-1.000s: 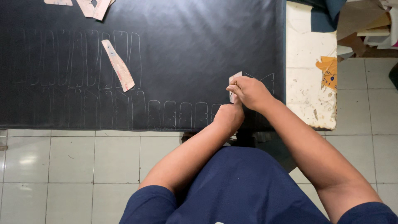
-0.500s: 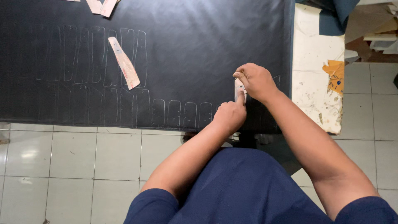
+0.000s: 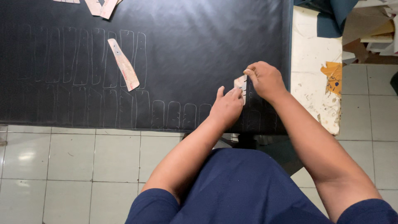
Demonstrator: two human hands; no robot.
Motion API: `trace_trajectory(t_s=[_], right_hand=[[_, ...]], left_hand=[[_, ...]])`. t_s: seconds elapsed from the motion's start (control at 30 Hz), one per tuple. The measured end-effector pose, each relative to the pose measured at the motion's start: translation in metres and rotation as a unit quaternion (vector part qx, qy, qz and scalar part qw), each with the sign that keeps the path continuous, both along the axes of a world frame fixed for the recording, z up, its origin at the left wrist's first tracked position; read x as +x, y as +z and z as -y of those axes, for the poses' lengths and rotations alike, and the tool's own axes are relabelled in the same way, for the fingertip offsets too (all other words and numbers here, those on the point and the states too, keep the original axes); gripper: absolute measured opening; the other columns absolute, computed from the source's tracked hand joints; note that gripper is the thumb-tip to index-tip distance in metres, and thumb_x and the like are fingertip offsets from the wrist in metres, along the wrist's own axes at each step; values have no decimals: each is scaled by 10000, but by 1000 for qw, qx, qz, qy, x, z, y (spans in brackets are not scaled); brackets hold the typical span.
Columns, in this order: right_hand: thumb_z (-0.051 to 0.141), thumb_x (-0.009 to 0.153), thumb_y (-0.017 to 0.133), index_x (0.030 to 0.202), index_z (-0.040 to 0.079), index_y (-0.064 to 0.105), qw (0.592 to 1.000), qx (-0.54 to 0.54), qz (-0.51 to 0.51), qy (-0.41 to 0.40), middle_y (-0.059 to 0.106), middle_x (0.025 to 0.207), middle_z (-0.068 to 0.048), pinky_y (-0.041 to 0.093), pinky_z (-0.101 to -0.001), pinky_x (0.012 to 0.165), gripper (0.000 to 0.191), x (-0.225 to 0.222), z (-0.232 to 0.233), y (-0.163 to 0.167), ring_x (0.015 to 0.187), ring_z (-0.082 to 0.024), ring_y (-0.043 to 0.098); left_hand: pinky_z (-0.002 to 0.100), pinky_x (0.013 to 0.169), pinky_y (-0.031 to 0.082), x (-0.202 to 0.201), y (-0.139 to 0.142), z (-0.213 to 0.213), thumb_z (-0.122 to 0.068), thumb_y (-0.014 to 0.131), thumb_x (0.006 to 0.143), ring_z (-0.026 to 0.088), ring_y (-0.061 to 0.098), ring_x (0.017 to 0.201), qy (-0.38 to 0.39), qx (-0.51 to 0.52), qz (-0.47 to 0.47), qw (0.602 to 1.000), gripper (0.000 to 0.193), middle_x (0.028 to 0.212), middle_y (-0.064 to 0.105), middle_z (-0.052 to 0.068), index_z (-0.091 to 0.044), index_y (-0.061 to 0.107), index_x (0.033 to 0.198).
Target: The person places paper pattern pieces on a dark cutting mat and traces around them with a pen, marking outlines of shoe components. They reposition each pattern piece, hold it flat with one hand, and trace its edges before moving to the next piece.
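A large black sheet (image 3: 186, 49) covers the table, with rows of pale traced outlines along its near part. A small tan cardboard template (image 3: 241, 84) lies on the sheet near its right edge. My left hand (image 3: 227, 108) presses flat on the template's lower side, fingers spread. My right hand (image 3: 265, 81) is closed at the template's upper right corner, apparently pinching a thin marking tool that I cannot make out. Fresh outlines sit just left of the template.
A longer tan template (image 3: 123, 64) lies on the sheet to the left. More tan pieces (image 3: 101, 7) lie at the far edge. A worn white tabletop (image 3: 313, 62) with an orange scrap (image 3: 333, 76) shows at right. Tiled floor (image 3: 83, 157) lies below.
The view has shifted a little. My left hand has opened and flattened onto the template. My right hand stays at the template's top corner.
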State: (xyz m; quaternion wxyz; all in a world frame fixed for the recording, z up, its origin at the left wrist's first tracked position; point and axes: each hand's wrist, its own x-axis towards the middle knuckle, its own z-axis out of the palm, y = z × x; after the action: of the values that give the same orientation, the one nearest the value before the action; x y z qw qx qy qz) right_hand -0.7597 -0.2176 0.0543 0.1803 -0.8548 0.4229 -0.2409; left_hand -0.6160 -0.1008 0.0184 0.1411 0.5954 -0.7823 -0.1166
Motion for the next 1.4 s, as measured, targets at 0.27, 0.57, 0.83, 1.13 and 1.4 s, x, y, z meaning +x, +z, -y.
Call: trace_trajectory(t_s=[0.27, 0.57, 0.83, 1.13, 1.4], right_hand=[[218, 1013, 696, 992, 49, 729, 1000, 7, 11, -24, 708, 972, -125, 530, -435, 768, 173, -4, 0, -1, 886, -338, 683], [210, 1010, 678, 998, 43, 736, 999, 38, 9, -11, 727, 982, -123, 538, -414, 765, 177, -7, -14, 2, 884, -324, 696], [188, 1018, 669, 1005, 30, 733, 999, 28, 39, -4, 730, 1004, -127, 545, -399, 792, 171, -15, -17, 3, 914, -319, 702], [202, 1002, 663, 1009, 36, 735, 997, 79, 16, 3, 730, 991, -122, 544, -396, 770, 181, -18, -38, 2, 890, -313, 706], [187, 1015, 657, 1016, 34, 735, 997, 66, 37, -22, 729, 997, -118, 546, -390, 781, 171, -24, -51, 1, 899, -304, 706]], left_hand=[[622, 1129, 329, 10, 10, 3, -90, 552, 910, 180, 660, 1125, 15, -16, -51, 998, 194, 1263, 626, 6, -114, 738, 960], [648, 1139, 296, 11, 12, 2, -79, 551, 897, 171, 660, 1118, 15, 1, -49, 999, 204, 1271, 619, -4, -121, 734, 976], [651, 1158, 272, 12, 9, 3, -71, 539, 912, 165, 648, 1149, 20, 6, -49, 999, 226, 1310, 608, -11, -128, 736, 1009], [647, 1170, 254, 13, 6, 2, -76, 532, 933, 141, 612, 1202, 23, 25, -50, 998, 272, 1336, 591, -37, -148, 735, 1098], [635, 1161, 251, 14, 6, 2, -46, 542, 895, 127, 579, 1249, 14, 20, -34, 999, 312, 1355, 584, -42, -155, 736, 1114]])
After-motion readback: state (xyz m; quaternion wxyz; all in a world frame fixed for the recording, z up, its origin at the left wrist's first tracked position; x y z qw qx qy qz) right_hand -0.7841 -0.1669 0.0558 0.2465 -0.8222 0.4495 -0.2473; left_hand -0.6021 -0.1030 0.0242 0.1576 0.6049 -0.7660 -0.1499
